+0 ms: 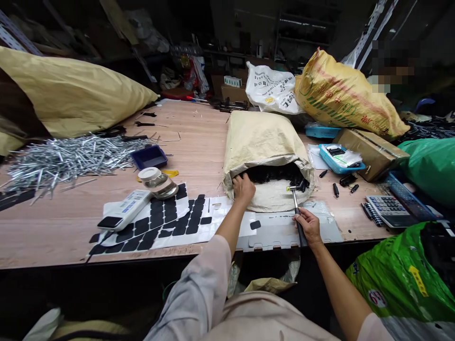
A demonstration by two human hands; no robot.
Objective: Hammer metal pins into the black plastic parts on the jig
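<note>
A cream woven sack (263, 135) lies on the table, its mouth facing me and black parts (275, 174) showing inside. My left hand (244, 188) is at the left side of that mouth with its fingers curled in; what they grip is hidden. In my right hand (308, 226) is a small hammer (295, 201), held by its black handle. Its head, with a yellow-green face, is up against the right front of the sack mouth, close to loose black parts. Beneath the sack's front edge is a grey sheet (280, 232).
To the left lie a pile of metal rods (74, 158), a dark blue tray (148, 157), a lidded jar (161, 183) and sheets of black stickers (194, 215). On the right are a calculator (389, 208), a light-blue basket (341, 160), a cardboard box (373, 151) and a green bag (387, 265).
</note>
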